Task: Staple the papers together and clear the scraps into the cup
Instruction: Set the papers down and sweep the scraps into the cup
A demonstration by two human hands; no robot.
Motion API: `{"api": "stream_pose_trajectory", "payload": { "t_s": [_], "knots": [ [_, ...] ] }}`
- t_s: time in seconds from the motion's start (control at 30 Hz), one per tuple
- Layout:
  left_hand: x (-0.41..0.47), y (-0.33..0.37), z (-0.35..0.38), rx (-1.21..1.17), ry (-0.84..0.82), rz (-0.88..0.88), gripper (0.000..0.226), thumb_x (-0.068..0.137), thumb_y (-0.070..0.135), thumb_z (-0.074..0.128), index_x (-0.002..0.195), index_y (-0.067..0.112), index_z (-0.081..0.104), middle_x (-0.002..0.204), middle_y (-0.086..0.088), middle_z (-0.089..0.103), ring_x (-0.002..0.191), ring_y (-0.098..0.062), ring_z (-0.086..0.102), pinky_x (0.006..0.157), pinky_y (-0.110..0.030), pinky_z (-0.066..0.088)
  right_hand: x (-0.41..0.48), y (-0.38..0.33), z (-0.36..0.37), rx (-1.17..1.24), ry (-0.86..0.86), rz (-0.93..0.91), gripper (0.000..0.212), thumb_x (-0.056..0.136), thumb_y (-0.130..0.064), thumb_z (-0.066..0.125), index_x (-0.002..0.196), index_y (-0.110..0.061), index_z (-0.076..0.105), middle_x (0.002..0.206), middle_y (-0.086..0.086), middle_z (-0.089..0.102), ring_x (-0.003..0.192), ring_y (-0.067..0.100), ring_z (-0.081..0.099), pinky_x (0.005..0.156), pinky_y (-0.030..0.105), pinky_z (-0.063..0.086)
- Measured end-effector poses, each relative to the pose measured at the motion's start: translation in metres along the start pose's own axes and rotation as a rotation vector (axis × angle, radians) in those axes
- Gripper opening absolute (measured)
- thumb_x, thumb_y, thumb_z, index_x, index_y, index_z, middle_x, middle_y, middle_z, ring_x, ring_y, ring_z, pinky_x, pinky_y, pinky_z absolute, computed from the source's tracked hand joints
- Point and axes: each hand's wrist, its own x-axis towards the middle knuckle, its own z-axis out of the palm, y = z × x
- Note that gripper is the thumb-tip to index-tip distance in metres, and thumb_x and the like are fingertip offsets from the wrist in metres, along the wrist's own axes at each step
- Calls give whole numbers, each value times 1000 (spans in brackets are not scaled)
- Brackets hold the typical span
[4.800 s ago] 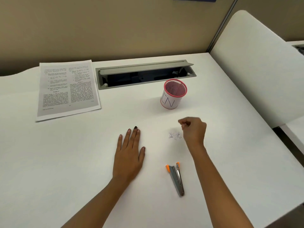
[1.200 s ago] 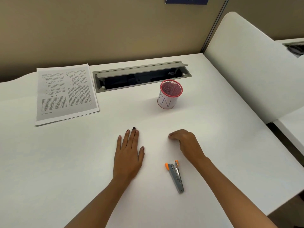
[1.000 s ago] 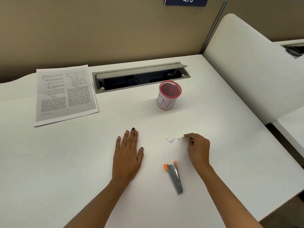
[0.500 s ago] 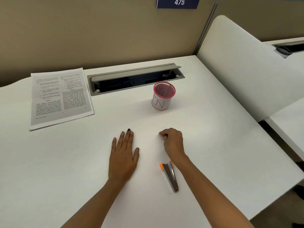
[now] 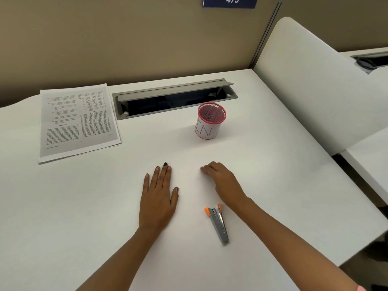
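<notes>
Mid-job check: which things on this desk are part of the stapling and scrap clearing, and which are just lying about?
Job: papers, stapler, cup, left hand flat on the desk, right hand with fingers curled down; scraps not visible.
Lying about: open cable hatch, number sign, white divider.

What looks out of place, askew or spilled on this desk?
Nothing is spilled or damaged. The papers lie slightly skewed, lower sheets fanned out. The stapler lies with its orange-tipped arms parted. The cup stands upright. No scraps show; the curled right hand may cover some.
</notes>
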Motion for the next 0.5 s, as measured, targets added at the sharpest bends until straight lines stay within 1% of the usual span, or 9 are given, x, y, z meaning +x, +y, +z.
{"api": "stream_pose_trajectory", "payload": {
  "t_s": [0.07,0.17,0.27,0.33,0.37,0.4,0.43,0.47,0.5],
  "knots": [
    [0,0,0,-13,3,0,61,96,39,26,151,14,24,159,1,22,148,-16,17,120,-41,10,-7,0,2,-36,-20,-53,41,79,3,43,115,-3,62,104,8,63,95,26,60,68,39,56],
    [-1,0,0,-10,4,1,60,96,39,25,152,14,24,159,2,21,148,-16,16,121,-41,10,-15,1,1,-39,-121,-56,40,85,2,51,123,-10,55,117,2,55,111,21,52,81,39,52],
    [0,0,0,-2,1,-2,61,96,39,25,152,14,23,160,2,20,148,-15,15,121,-41,10,-19,0,1,-83,-167,-9,42,81,4,56,122,-4,53,119,4,54,108,24,51,82,39,52],
    [0,0,0,4,-2,-2,61,96,39,25,152,14,23,159,2,20,148,-16,16,120,-41,10,-17,-3,3,-216,-225,-56,43,69,17,57,109,1,58,109,10,57,97,27,55,68,36,53],
    [-1,0,0,0,-2,-1,61,96,39,25,152,14,23,159,2,21,148,-16,16,120,-41,10,-13,-5,1,-270,-252,-17,39,61,21,59,93,0,61,97,10,59,85,25,55,55,29,48],
    [-1,0,-1,-6,0,-1,61,96,38,26,152,14,24,159,1,21,148,-16,16,120,-41,10,-8,-8,-2,-308,-280,17,37,47,22,63,71,-5,58,79,8,57,67,21,50,41,22,32],
    [-1,0,-1,-8,1,-2,61,96,38,26,152,14,24,159,1,21,148,-16,17,120,-41,9,-3,-13,-8,-330,-269,21,44,31,20,66,55,-10,45,61,5,48,53,18,39,37,19,13],
    [-1,1,-1,-6,0,-2,61,96,38,25,152,14,24,159,1,21,148,-16,16,120,-40,9,3,-14,-13,-352,-197,10,50,25,19,67,50,-13,38,54,2,40,47,18,33,39,20,4],
    [-1,1,-1,0,-3,-3,61,96,39,25,152,14,23,159,2,21,148,-15,16,121,-40,9,8,-17,-15,-353,-236,20,43,32,18,67,50,-12,42,55,4,43,48,20,38,40,21,8]
  ]
}}
